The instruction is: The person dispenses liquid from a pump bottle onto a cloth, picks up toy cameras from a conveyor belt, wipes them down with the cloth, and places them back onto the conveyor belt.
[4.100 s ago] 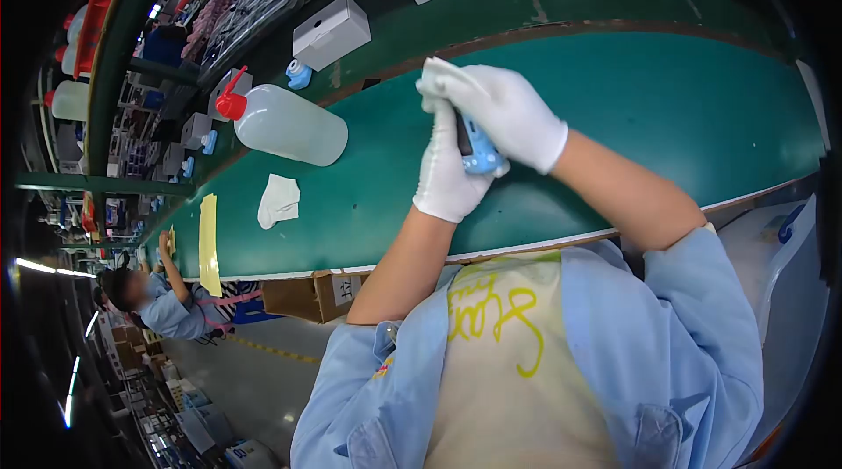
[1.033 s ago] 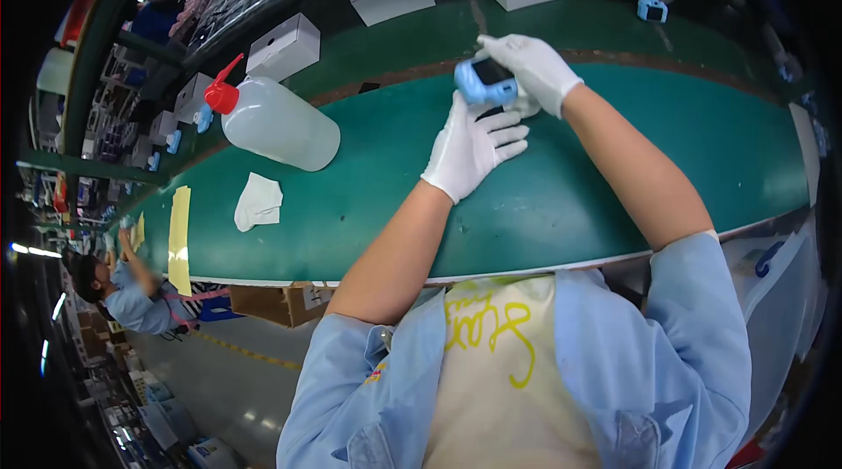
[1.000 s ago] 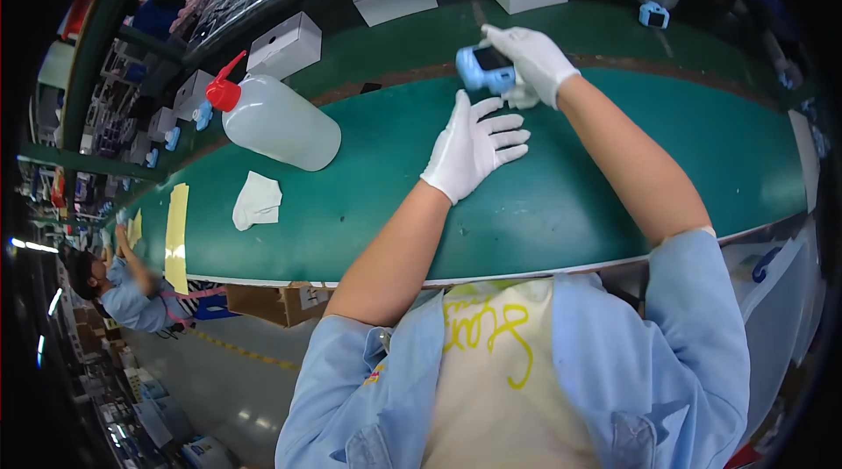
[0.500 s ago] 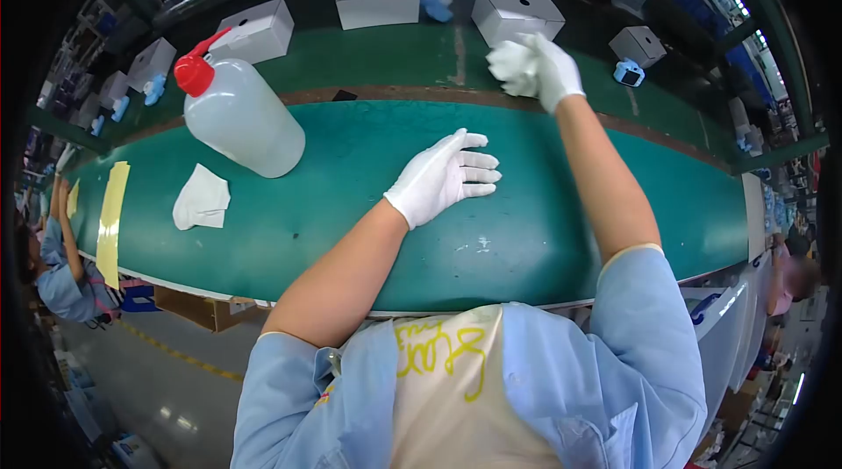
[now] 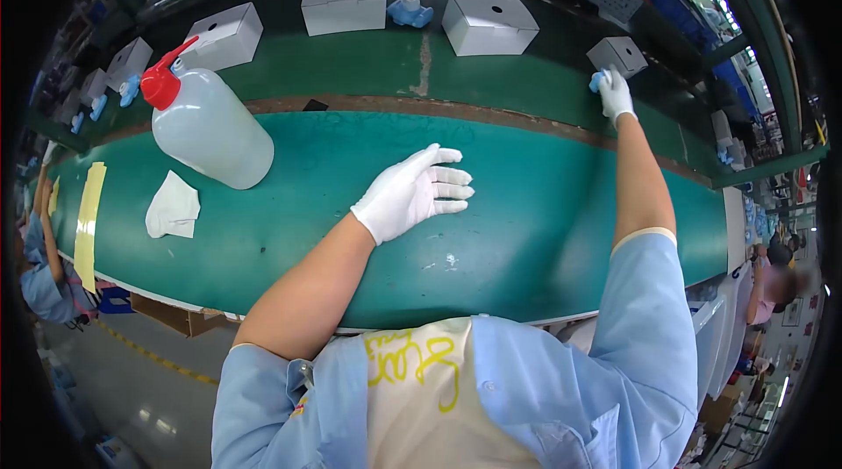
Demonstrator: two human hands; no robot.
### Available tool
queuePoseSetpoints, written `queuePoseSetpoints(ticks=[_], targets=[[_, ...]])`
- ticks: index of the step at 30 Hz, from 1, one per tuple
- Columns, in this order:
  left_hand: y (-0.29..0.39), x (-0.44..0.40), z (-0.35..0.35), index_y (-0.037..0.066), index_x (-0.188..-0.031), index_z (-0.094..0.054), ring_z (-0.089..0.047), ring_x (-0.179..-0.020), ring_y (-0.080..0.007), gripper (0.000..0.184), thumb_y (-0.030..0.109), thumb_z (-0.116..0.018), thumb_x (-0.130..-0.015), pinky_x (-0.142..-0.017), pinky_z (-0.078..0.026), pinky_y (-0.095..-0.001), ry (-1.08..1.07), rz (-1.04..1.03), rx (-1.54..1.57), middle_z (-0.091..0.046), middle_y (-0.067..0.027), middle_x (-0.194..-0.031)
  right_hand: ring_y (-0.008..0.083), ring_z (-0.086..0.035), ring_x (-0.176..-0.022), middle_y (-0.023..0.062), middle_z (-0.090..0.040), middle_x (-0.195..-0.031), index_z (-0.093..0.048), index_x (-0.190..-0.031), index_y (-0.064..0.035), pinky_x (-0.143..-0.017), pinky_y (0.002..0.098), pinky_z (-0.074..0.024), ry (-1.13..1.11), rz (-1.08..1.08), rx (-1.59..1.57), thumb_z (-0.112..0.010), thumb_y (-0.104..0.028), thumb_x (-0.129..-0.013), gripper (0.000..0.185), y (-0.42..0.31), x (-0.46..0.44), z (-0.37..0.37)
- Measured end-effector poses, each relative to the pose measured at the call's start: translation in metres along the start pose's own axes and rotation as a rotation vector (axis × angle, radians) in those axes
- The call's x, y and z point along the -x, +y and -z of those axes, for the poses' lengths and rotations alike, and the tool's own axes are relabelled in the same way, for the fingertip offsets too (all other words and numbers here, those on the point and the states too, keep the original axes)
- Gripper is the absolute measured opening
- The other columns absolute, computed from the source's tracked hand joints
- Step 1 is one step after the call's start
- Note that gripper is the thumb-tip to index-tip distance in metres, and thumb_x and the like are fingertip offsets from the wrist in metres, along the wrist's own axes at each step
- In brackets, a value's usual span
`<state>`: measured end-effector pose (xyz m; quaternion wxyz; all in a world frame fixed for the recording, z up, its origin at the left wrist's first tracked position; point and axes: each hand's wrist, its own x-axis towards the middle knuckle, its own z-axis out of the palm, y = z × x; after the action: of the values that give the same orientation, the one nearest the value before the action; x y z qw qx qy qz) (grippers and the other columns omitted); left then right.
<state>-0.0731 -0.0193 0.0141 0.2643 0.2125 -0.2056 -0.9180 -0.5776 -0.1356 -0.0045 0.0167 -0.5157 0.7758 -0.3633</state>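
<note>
Your right hand (image 5: 617, 102) was at the light-blue device (image 5: 596, 82), just in front of the small white box (image 5: 617, 53); whether it gripped could not be told. Your left hand (image 5: 410, 193), well apart, lay open, left of that box and nearer you.

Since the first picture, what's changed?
Left hand and right hand have let go of the first blue device, now farther away between two white boxes. Left is open; right has moved rightward to a second blue device, grip unclear. Bottle and white cloth on the mat stayed put.
</note>
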Motion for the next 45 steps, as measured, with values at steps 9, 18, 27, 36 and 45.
queuePoseSetpoints(ticks=[9, 18, 27, 36, 45], targets=[[0.000, 0.000, 0.001, 0.002, -0.121, -0.049, -0.063, -0.095, -0.0268, 0.037, 0.033, -0.038, -0.103, -0.084, -0.054, -0.0403, -0.039, -0.009, 0.006, -0.062, -0.0153, -0.103, 0.0331, -0.066, -0.098, 0.0168, -0.069, -0.103, -0.066, -0.103, -0.0050, -0.087, 0.0411, -0.0517, -0.429, -0.008, 0.787, -0.077, -0.038, -0.072, 0.047, -0.090, 0.007, 0.029], [-0.006, -0.003, -0.005, 0.002, -0.137, -0.036, -0.054, -0.114, -0.0267, 0.048, 0.034, -0.043, -0.102, -0.097, -0.048, -0.0410, 0.218, -0.488, -0.275, -0.047, -0.0186, -0.129, 0.0198, -0.067, -0.087, 0.0077, -0.066, -0.089, -0.059, -0.099, -0.0065, -0.070, 0.0374, -0.0535, -0.695, -0.365, -0.667, -0.071, -0.034, -0.085, 0.034, -0.204, 0.112, 0.018], [-0.008, -0.003, 0.006, 0.012, -0.133, -0.040, -0.053, -0.119, -0.0272, 0.047, 0.041, -0.050, -0.098, -0.096, -0.048, -0.0473, 0.012, -0.361, 0.148, -0.050, -0.0087, -0.131, 0.0180, -0.062, -0.097, 0.0117, -0.065, -0.108, -0.054, -0.128, 0.0030, -0.087, 0.0317, -0.0490, -0.860, -0.070, -0.862, -0.051, -0.034, -0.097, 0.048, -0.272, 0.231, 0.000], [-0.008, -0.001, 0.007, 0.011, -0.133, -0.041, -0.045, -0.123, -0.0239, 0.051, 0.049, -0.040, -0.099, -0.108, -0.033, -0.0435, -0.060, -0.508, -0.029, -0.049, -0.0099, -0.128, 0.0361, -0.056, -0.103, 0.0178, -0.060, -0.114, -0.061, -0.107, -0.0032, -0.091, 0.0419, -0.0446, -0.215, 1.013, -0.301, -0.052, -0.016, -0.088, 0.025, -0.345, 0.284, -0.017], [0.014, 0.022, -0.015, 0.015, -0.135, -0.043, -0.050, -0.119, -0.0321, 0.071, 0.070, -0.031, -0.092, -0.101, -0.043, -0.0455, 0.279, -0.391, 0.249, -0.050, -0.0098, -0.130, 0.0392, -0.058, -0.105, 0.0228, -0.061, -0.115, -0.056, -0.113, 0.0052, -0.090, 0.0414, -0.0470, -0.587, 0.945, -0.375, -0.051, -0.015, -0.094, 0.029, -0.294, 0.301, -0.014]])
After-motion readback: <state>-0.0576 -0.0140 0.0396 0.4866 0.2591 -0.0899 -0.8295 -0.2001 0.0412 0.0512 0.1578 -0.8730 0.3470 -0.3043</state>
